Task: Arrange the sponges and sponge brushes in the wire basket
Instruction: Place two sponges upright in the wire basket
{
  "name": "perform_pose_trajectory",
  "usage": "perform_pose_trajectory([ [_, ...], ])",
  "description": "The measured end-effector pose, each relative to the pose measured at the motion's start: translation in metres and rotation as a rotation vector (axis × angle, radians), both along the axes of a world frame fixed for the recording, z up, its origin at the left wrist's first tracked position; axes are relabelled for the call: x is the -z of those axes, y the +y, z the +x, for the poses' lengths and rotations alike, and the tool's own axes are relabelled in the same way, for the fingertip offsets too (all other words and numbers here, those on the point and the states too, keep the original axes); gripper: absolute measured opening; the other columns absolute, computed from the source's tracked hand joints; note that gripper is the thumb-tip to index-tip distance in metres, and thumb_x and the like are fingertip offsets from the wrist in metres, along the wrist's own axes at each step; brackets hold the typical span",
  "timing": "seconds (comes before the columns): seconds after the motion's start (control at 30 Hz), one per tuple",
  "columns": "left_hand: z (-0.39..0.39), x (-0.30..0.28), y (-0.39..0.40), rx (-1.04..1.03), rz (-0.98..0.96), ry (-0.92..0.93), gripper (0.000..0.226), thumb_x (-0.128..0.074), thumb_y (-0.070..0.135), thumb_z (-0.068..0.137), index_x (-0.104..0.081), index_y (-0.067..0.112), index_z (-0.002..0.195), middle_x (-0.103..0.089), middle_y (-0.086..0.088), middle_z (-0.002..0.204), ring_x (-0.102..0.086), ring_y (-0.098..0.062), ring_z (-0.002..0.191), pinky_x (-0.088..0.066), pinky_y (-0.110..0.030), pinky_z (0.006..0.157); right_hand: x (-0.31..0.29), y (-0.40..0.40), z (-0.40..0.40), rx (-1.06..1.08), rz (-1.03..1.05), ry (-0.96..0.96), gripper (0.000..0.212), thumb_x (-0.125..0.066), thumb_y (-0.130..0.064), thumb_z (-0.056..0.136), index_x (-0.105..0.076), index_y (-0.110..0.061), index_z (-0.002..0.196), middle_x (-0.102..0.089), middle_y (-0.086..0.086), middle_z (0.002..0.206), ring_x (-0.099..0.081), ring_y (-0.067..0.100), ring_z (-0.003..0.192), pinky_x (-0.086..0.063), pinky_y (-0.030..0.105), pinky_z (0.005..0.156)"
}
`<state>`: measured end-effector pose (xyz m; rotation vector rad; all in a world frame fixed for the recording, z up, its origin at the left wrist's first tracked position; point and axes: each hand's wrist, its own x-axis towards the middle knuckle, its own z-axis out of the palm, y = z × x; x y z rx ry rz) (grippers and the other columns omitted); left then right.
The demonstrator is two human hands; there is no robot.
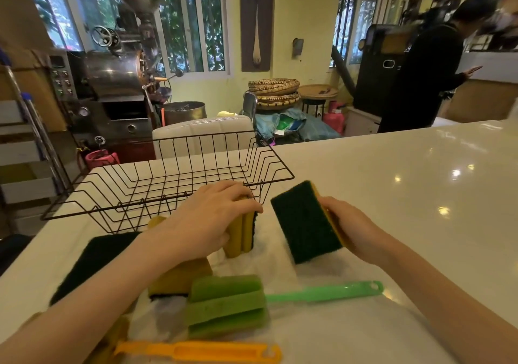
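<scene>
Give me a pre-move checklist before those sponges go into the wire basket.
1. Wire basket empty and open on top: ok.
2. Right hand gripping the green-faced scrub sponge: ok.
3. Left hand gripping the upright yellow sponges: ok.
4. Path to basket clear: ok; it sits just beyond both hands.
5. Green sponge brush and yellow brush handle out of the way: ok.
6. Basket steady on counter: cannot tell.

We see a glossy white bench (392, 181), a thin black wire basket (168, 184), rough green scouring sponge (305, 223) and smooth green plastic brush handle (325, 292).
</scene>
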<state>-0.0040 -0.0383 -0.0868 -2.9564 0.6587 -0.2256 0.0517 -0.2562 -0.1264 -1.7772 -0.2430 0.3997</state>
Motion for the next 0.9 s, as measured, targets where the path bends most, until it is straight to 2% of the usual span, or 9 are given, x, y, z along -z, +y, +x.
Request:
perform_pose_trajectory([
  [0.07, -0.001, 0.001, -0.002, 0.003, 0.005, -0.008, 0.061, -0.053, 0.018, 0.084, -0.025, 0.041, 0.133, -0.025, 0.009, 0.146, -0.012, -0.014, 0.138, -0.018, -0.036, 0.114, 0.007, 0.002, 0.002, 0.037, -0.046, 0.050, 0.034, -0.039, -0.034, 0.092, -0.062, -0.011, 0.099, -0.063, 0.022, 0.111, -0.061, 0.032, 0.104, -0.049, 0.042, 0.089],
  [0.13, -0.001, 0.000, -0.002, -0.001, 0.013, -0.028, 0.060, -0.052, 0.017, 0.084, -0.026, 0.040, 0.133, -0.026, 0.007, 0.146, -0.013, -0.015, 0.138, -0.017, -0.035, 0.113, 0.012, 0.003, 0.004, 0.052, -0.094, 0.038, 0.028, -0.043, -0.034, 0.091, -0.061, -0.014, 0.098, -0.064, 0.017, 0.110, -0.061, 0.028, 0.103, -0.049, 0.043, 0.091],
  [0.27, -0.005, -0.005, 0.003, -0.031, 0.012, -0.113, 0.058, -0.063, 0.031, 0.076, -0.037, 0.034, 0.128, -0.041, 0.000, 0.132, -0.032, -0.021, 0.127, -0.026, -0.036, 0.106, 0.013, 0.000, 0.006, 0.120, -0.110, -0.065, 0.022, -0.053, -0.031, 0.087, -0.053, -0.022, 0.106, -0.064, 0.000, 0.095, -0.060, 0.013, 0.086, -0.050, 0.027, 0.065],
  [0.37, -0.009, -0.007, 0.004, -0.019, -0.003, -0.229, 0.057, -0.076, 0.043, 0.057, -0.055, 0.026, 0.108, -0.060, -0.005, 0.101, -0.058, -0.025, 0.093, -0.047, -0.038, 0.076, 0.018, -0.001, 0.009, 0.169, -0.165, -0.148, 0.023, -0.053, -0.027, 0.088, -0.054, -0.018, 0.109, -0.064, 0.001, 0.095, -0.059, 0.009, 0.082, -0.045, 0.022, 0.059],
  [0.47, -0.011, -0.001, -0.003, 0.004, 0.023, -0.305, 0.060, -0.081, 0.043, 0.045, -0.059, 0.023, 0.097, -0.064, -0.002, 0.084, -0.062, -0.019, 0.070, -0.049, -0.029, 0.056, 0.021, -0.002, 0.012, 0.224, -0.245, -0.273, 0.018, -0.046, -0.019, 0.091, -0.056, -0.019, 0.106, -0.060, 0.002, 0.104, -0.055, 0.008, 0.087, -0.041, 0.017, 0.059],
  [0.6, -0.008, 0.016, -0.015, 0.142, 0.088, -0.307, 0.051, -0.076, 0.038, 0.053, -0.059, 0.019, 0.097, -0.065, -0.002, 0.087, -0.062, -0.016, 0.074, -0.052, -0.027, 0.059, 0.019, -0.001, 0.009, 0.223, -0.242, -0.356, 0.019, -0.051, -0.022, 0.088, -0.053, -0.022, 0.108, -0.057, -0.002, 0.104, -0.053, 0.008, 0.089, -0.042, 0.017, 0.065],
  [0.7, -0.002, 0.019, -0.015, 0.183, 0.140, -0.271, 0.048, -0.073, 0.038, 0.061, -0.059, 0.016, 0.102, -0.068, -0.001, 0.093, -0.065, -0.014, 0.080, -0.055, -0.025, 0.065, 0.018, -0.001, 0.005, 0.159, -0.296, -0.482, 0.024, -0.055, -0.017, 0.085, -0.050, -0.025, 0.107, -0.054, -0.004, 0.109, -0.052, 0.012, 0.100, -0.044, 0.023, 0.079],
  [0.83, -0.001, 0.004, -0.016, 0.043, 0.029, 0.030, 0.069, -0.049, 0.061, 0.075, -0.035, 0.021, 0.130, -0.048, 0.003, 0.129, -0.046, -0.013, 0.114, -0.038, -0.027, 0.097, 0.015, -0.001, 0.001, 0.015, -0.358, -0.654, 0.022, -0.049, -0.009, 0.086, -0.054, -0.027, 0.098, -0.050, -0.008, 0.118, -0.044, 0.008, 0.111, -0.034, 0.020, 0.091],
  [0.9, 0.000, -0.002, -0.015, 0.016, -0.010, 0.180, 0.070, -0.047, 0.064, 0.074, -0.037, 0.023, 0.131, -0.047, 0.005, 0.130, -0.043, -0.011, 0.115, -0.037, -0.027, 0.099, 0.015, 0.000, -0.001, -0.040, -0.370, -0.681, 0.025, -0.046, -0.005, 0.087, -0.057, -0.026, 0.094, -0.050, -0.008, 0.124, -0.041, 0.005, 0.113, -0.032, 0.017, 0.093],
])
